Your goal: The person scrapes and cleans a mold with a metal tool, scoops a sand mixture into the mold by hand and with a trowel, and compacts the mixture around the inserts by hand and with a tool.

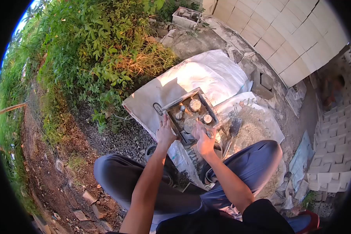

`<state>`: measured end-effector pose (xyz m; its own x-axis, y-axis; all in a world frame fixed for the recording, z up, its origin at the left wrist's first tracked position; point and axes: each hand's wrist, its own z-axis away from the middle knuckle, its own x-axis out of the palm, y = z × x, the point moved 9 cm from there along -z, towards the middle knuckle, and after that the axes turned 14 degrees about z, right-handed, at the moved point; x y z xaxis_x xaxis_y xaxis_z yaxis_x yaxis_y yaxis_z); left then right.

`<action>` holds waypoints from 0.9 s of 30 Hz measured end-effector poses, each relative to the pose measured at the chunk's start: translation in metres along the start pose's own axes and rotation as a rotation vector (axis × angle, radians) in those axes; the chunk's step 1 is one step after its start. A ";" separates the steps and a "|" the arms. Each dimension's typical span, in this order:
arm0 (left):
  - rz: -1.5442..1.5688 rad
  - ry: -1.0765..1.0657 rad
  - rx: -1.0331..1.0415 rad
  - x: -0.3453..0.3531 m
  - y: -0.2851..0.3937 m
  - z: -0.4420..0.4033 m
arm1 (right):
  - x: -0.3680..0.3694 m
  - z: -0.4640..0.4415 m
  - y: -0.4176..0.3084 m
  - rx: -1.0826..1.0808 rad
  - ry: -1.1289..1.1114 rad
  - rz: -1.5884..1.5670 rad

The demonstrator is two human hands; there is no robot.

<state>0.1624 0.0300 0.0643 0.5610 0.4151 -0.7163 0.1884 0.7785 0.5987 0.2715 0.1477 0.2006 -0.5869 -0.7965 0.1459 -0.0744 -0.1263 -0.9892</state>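
Observation:
A rectangular mold box (212,105) lies on white sacking between my feet, with a bent wire handle (157,108) at its left corner. Inside it stand round cylinders, among them a larger one (195,104) and a smaller one (207,118), with grey mix around them. My left hand (166,132) rests on the box's left edge, fingers stretched out. Over the near right side of the box, my right hand (203,139) is closed around what looks like a trowel, its handle end (210,134) showing; most of the tool is hidden.
Sandy grey mix (253,126) is heaped on a sack to the right, with a dark flat piece (235,126) beside it. Bushes (105,58) grow at the left. Stacked blocks (331,152) and a block wall (280,35) stand right. A white container (186,17) sits behind.

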 end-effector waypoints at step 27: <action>0.038 0.028 0.029 -0.002 0.006 0.001 | -0.001 -0.011 0.000 -0.081 -0.048 0.108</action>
<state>0.1634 0.0332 0.0700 0.5451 0.4573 -0.7027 0.1910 0.7483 0.6352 0.2633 0.1550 0.2005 -0.5558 -0.8305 0.0372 -0.0789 0.0082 -0.9968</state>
